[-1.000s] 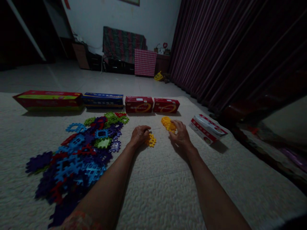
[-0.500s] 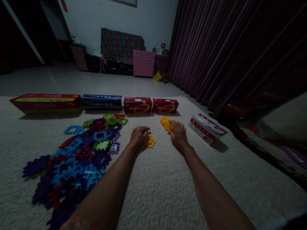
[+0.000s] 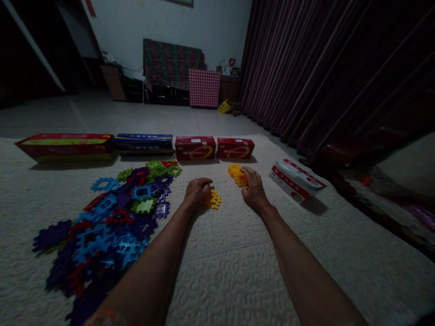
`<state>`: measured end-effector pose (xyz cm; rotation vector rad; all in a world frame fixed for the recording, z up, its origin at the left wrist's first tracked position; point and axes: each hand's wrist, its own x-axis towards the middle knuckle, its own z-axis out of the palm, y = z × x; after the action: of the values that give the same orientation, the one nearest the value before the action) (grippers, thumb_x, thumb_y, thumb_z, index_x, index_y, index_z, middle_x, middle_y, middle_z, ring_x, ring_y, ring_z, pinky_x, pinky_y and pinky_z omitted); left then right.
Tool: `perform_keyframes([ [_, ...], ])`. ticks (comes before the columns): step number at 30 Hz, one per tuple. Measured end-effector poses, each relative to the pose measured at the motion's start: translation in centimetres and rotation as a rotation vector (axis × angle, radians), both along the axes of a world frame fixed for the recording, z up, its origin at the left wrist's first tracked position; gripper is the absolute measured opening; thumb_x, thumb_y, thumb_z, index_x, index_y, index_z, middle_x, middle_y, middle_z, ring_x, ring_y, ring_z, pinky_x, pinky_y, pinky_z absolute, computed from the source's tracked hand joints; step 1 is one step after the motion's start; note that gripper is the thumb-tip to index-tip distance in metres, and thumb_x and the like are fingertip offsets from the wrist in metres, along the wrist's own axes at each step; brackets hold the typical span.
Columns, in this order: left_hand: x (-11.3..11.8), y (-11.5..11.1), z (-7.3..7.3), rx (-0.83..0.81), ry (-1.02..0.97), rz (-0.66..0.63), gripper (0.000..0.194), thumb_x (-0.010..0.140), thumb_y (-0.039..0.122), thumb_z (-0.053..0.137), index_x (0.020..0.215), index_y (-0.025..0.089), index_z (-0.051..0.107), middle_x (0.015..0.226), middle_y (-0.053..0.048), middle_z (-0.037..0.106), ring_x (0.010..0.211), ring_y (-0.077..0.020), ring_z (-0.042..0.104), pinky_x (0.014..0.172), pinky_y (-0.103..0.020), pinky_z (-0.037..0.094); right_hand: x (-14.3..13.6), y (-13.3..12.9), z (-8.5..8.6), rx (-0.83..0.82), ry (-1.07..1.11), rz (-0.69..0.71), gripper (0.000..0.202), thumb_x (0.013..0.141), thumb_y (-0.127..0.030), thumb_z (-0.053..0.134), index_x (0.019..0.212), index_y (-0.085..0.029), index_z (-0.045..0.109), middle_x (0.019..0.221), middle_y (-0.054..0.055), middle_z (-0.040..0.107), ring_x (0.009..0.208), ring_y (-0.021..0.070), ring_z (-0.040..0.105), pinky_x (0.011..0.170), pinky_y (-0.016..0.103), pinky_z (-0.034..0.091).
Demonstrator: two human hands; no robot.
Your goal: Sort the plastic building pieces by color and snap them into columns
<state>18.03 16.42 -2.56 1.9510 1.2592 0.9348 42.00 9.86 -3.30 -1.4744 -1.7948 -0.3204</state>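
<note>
"Where are the yellow pieces, and what are the hands doing?"

"Mid-frame. The left hand (image 3: 196, 192) curls over a yellow piece (image 3: 214, 199); I can't tell whether its fingers grip it. The right hand (image 3: 253, 187) has its fingers bent partway against a yellow cluster (image 3: 234, 174), right of centre; whether they pinch anything is hidden."

"What could go wrong?"

"A sideways push from the right hand could scatter the cluster, which looks loosely layered. Toothed edges might snag on the quilted cover (image 3: 224, 280). The left forearm (image 3: 152, 256) could drag pieces off the mixed pile (image 3: 97, 240), lower left."

"Any writing?"

"The blue box (image 3: 144, 147), left of centre, has pale Chinese characters, perhaps starting 小霸王. Those on the two red boxes (image 3: 195, 149), above centre, are too blurred to read."
</note>
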Motion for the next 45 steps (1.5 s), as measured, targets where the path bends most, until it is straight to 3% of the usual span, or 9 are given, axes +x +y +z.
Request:
perform_keyframes([
  [5, -0.1, 0.5, -0.1, -0.078, -0.314, 0.177, 0.037, 0.075, 0.019, 0.054, 0.101, 0.016, 0.079, 0.082, -0.005, 0.077, 0.078, -0.0179, 0.071, 0.073, -0.025, 0.054, -2.9, -1.1, 1.6, 0.085, 0.099, 0.046, 0.045, 0.075, -0.008, 0.052, 0.118, -0.018, 0.060, 0.119, 0.014, 0.063, 0.117, 0.0286, 0.057, 0.104, 0.048, 0.049],
  [8, -0.2, 0.9, 0.0, -0.099, -0.464, 0.283, 0.038, 0.073, 0.022, 0.052, 0.099, 0.015, 0.078, 0.078, -0.005, 0.075, 0.071, -0.0166, 0.069, 0.067, -0.025, 0.053, -5.8, -1.7, 2.1, -0.061, 0.113, 0.278, 0.029, 0.080, -0.015, 0.057, 0.108, -0.020, 0.064, 0.107, 0.010, 0.067, 0.105, 0.0256, 0.062, 0.095, 0.043, 0.054],
  [15, -0.2, 0.9, 0.4, -0.139, -0.595, 0.317, 0.035, 0.068, 0.023, 0.055, 0.093, 0.014, 0.077, 0.072, -0.005, 0.072, 0.064, -0.0154, 0.064, 0.060, -0.025, 0.051, -9.7, -2.0, 1.7, -0.259, 0.062, 0.362, 0.036, 0.082, -0.024, 0.068, 0.117, -0.017, 0.065, 0.127, 0.015, 0.063, 0.118, 0.0283, 0.057, 0.103, 0.048, 0.049],
  [22, -0.1, 0.8, 0.2, -0.147, -0.624, 0.307, 0.034, 0.066, 0.023, 0.057, 0.092, 0.014, 0.077, 0.071, -0.004, 0.071, 0.062, -0.0146, 0.062, 0.058, -0.024, 0.049, -9.1, -1.7, 1.6, -0.275, 0.116, 0.348, 0.025, 0.082, -0.021, 0.068, 0.106, -0.020, 0.066, 0.109, 0.010, 0.068, 0.105, 0.0250, 0.061, 0.096, 0.044, 0.051],
  [27, 0.0, 0.8, 0.1, -0.149, -0.613, 0.289, 0.035, 0.066, 0.022, 0.055, 0.091, 0.014, 0.077, 0.072, -0.004, 0.071, 0.062, -0.0145, 0.063, 0.058, -0.024, 0.049, -6.6, -1.3, 2.5, -0.253, 0.149, 0.178, 0.037, 0.077, -0.025, 0.071, 0.113, -0.020, 0.063, 0.113, 0.012, 0.063, 0.107, 0.0269, 0.060, 0.095, 0.046, 0.051],
  [31, 0.0, 0.8, 0.1, -0.168, -0.570, 0.297, 0.037, 0.066, 0.023, 0.054, 0.094, 0.014, 0.078, 0.072, -0.005, 0.072, 0.059, -0.0147, 0.062, 0.057, -0.025, 0.049, -4.3, -2.0, 2.7, -0.400, 0.081, 0.079, 0.044, 0.072, -0.020, 0.070, 0.116, -0.026, 0.063, 0.111, 0.009, 0.063, 0.100, 0.0245, 0.061, 0.088, 0.042, 0.053],
  [37, -0.1, 1.2, -0.3, -0.145, -0.528, 0.290, 0.035, 0.068, 0.022, 0.055, 0.092, 0.017, 0.079, 0.071, -0.004, 0.073, 0.067, -0.0165, 0.066, 0.063, -0.025, 0.051, -4.1, -3.7, 2.9, -0.487, -0.002, 0.081, 0.043, 0.073, -0.017, 0.066, 0.115, -0.025, 0.064, 0.108, 0.010, 0.066, 0.098, 0.0261, 0.062, 0.087, 0.041, 0.053],
  [41, 0.0, 0.9, 0.0, -0.164, -0.532, 0.292, 0.035, 0.067, 0.022, 0.055, 0.091, 0.017, 0.079, 0.070, -0.004, 0.073, 0.065, -0.0161, 0.066, 0.061, -0.025, 0.051, -4.4, -2.8, 3.5, -0.523, -0.002, 0.091, 0.036, 0.073, -0.020, 0.067, 0.109, -0.023, 0.066, 0.102, 0.009, 0.066, 0.093, 0.0250, 0.063, 0.084, 0.040, 0.053],
  [45, 0.0, 0.7, 0.3, -0.170, -0.526, 0.296, 0.035, 0.067, 0.022, 0.054, 0.091, 0.016, 0.079, 0.071, -0.004, 0.072, 0.063, -0.0155, 0.066, 0.060, -0.024, 0.052, -3.4, -1.0, 3.2, -0.268, 0.130, -0.018, 0.050, 0.071, -0.027, 0.070, 0.120, -0.021, 0.063, 0.110, 0.011, 0.063, 0.098, 0.0272, 0.062, 0.089, 0.044, 0.054],
])
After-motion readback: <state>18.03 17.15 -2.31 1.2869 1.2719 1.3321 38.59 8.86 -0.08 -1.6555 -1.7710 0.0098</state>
